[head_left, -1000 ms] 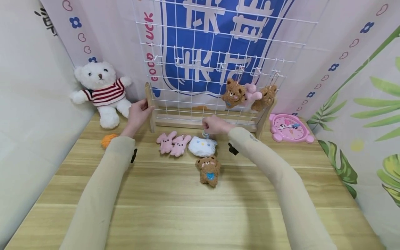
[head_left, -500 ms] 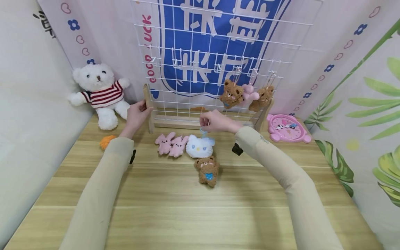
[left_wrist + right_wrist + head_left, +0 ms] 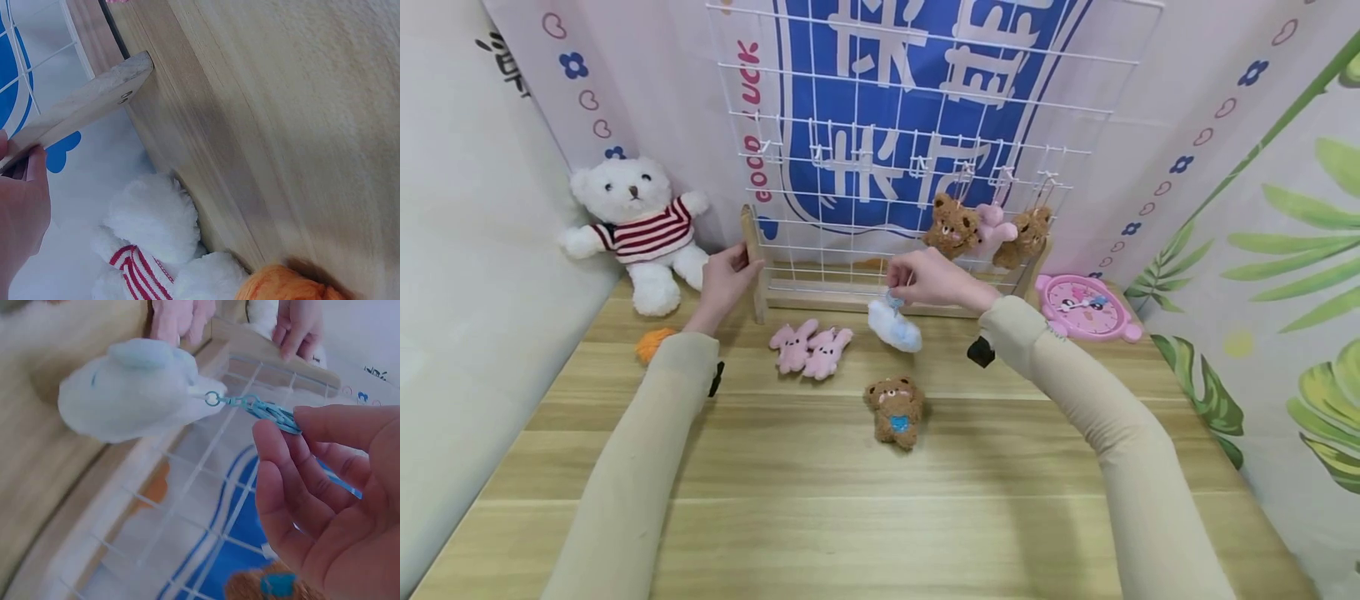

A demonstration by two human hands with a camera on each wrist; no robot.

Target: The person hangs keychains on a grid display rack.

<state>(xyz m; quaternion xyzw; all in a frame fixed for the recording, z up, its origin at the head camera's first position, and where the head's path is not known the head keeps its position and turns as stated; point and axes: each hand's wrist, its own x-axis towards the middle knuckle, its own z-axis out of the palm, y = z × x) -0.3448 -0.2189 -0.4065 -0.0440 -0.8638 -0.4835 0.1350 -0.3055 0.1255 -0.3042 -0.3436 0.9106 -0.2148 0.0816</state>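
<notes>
Wood-grain desk spreads wide across my head view, and nearest me on it a brown bear lies face up. Just past it, off to the left, two pink rabbits lie side by side. Now the one to watch: my right hand has the pale-blue clasp pinched between thumb and fingers, the gap closed to the clasp's thickness, the spare ones loosely bent. Straight below that pinch dangles the white plush, long axis sloping down to the right; it looks clear of the desk, on the near side of the wooden rail. My left hand, well apart from it, grips the wooden post, so right is nearer by far. Beyond, up goes the white grid, and I judge this to be the key relation: the bare hooks sit above and behind the pinch, one almost overhead, others leftward, while hung plushes crowd the right end. Patterned cloth backs everything.
</notes>
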